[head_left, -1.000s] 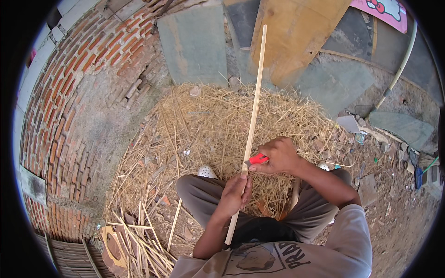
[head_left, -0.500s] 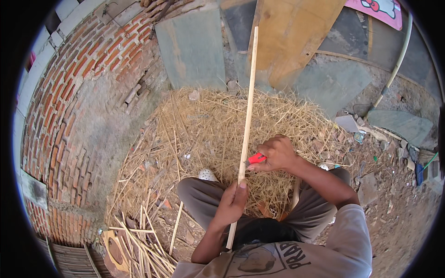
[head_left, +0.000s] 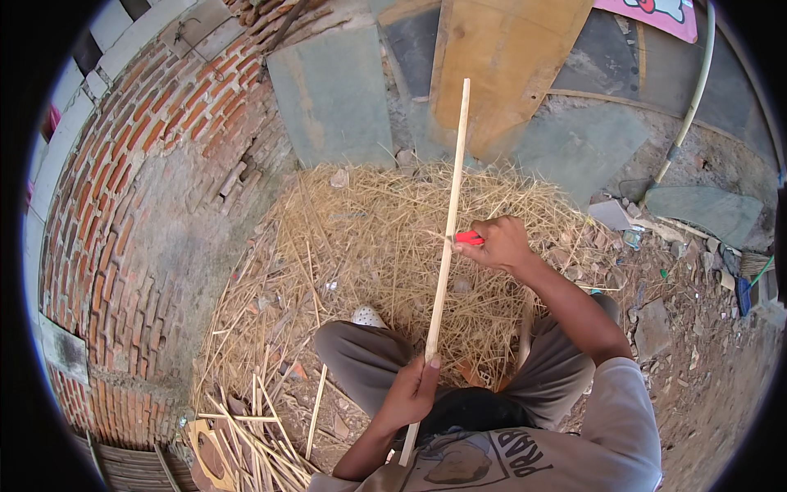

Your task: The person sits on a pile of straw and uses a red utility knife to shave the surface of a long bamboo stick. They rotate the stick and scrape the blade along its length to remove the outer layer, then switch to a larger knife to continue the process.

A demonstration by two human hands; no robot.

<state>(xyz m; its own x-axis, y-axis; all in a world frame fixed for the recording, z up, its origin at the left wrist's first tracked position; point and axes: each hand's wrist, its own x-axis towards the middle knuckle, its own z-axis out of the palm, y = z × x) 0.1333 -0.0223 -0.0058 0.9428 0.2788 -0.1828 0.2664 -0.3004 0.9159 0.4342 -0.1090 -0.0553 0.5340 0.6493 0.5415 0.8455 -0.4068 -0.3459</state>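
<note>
A long pale strip, probably split bamboo or wood (head_left: 448, 271), slants upward from near my waist toward the leaning boards. Wrapped around its lower part is my left hand (head_left: 412, 391), the thumb lying along the strip. My right hand (head_left: 500, 243) is closed on a red-handled cutter knife (head_left: 470, 238), held against the strip's right side about midway up. A thin shaving sticks out to the left at that spot. Most of the blade is hidden behind the strip or too small to see.
Straw-like shavings (head_left: 385, 221) cover the ground before my crossed legs. Finished-looking thin strips (head_left: 262, 447) lie piled at the lower left. A brick wall (head_left: 123, 246) rises on the left; boards (head_left: 492, 74) lean at the back. Rubble and a blue-headed brush (head_left: 743, 295) lie right.
My right hand and the cutter knife have moved up along the strip, away from my left hand. My left hand and the strip sit lower, and a shaving now shows at the blade.
</note>
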